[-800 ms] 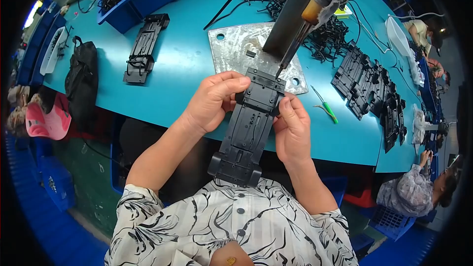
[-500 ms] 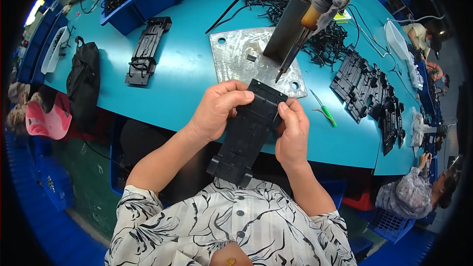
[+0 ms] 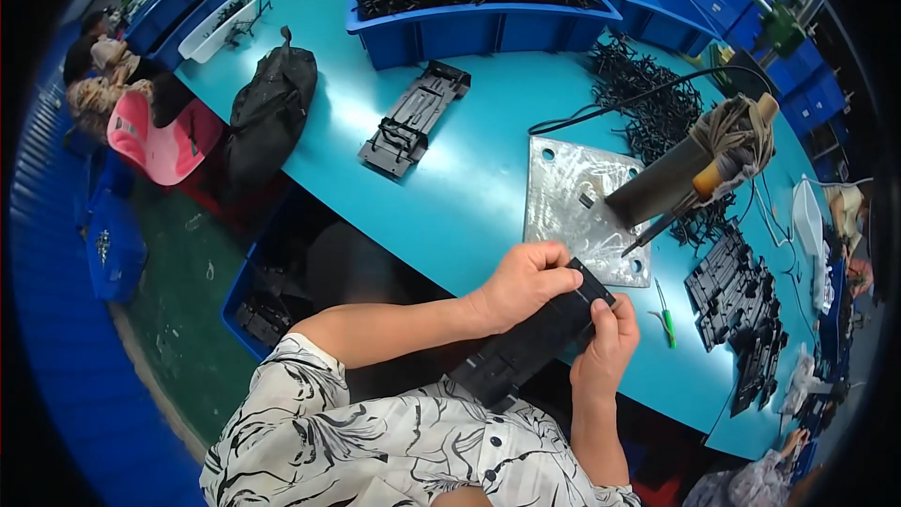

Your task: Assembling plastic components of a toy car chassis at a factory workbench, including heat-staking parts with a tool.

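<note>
A long black plastic tray-like part (image 3: 526, 347) is held tilted in front of my body, beyond the table's front edge at its lower end. My left hand (image 3: 527, 286) grips its upper left corner, thumb on top. On the upper right edge my right hand (image 3: 605, 343) pinches it, thumb also on top. Just past my hands lies a square metal plate (image 3: 563, 197) with a thick post (image 3: 662, 174). A soldering iron (image 3: 676, 214) is tied to the post with cloth, its tip pointing down over the plate. A similar black part (image 3: 413, 119) with thin pieces on it lies to the left.
A blue bin (image 3: 479, 33) heaped with thin black pieces stands at the back. More loose pieces (image 3: 648, 99) are piled behind the plate. At right are a green-handled tool (image 3: 668, 329) and stacked black parts (image 3: 737, 291). A black bag (image 3: 272, 113) rests at the left edge.
The view has swung left, so the table and its things appear farther right and the big blue bin shows more fully. Both hands still hold the black part.
</note>
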Tool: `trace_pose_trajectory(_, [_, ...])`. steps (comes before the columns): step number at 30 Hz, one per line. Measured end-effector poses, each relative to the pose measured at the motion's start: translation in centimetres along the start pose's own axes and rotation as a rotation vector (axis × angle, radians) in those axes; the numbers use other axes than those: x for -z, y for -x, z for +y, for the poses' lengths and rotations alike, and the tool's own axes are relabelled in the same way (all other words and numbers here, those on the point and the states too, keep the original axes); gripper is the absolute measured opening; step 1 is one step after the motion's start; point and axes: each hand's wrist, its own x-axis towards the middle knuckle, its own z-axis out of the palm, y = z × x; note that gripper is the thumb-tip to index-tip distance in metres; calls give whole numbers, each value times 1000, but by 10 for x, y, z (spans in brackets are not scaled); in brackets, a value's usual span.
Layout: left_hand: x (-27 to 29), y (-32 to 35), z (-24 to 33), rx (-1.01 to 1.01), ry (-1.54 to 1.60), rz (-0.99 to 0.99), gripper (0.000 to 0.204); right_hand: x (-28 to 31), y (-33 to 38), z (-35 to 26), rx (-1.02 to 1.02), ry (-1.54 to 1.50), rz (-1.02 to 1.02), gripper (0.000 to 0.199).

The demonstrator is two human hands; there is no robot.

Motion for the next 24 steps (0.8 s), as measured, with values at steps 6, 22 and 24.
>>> trace_pose_trajectory(6, [-1, -2, -2, 27, 33, -25, 28, 7, 0, -1, 31, 63, -34, 6])
trace_pose_trajectory(22, [89, 27, 55, 85, -165, -17, 21, 9, 17, -9, 108, 282, -29, 21])
trace_pose_trajectory(24, [117, 5, 83, -72, -433, 69, 20, 30, 16, 8, 247, 458, -3, 18])
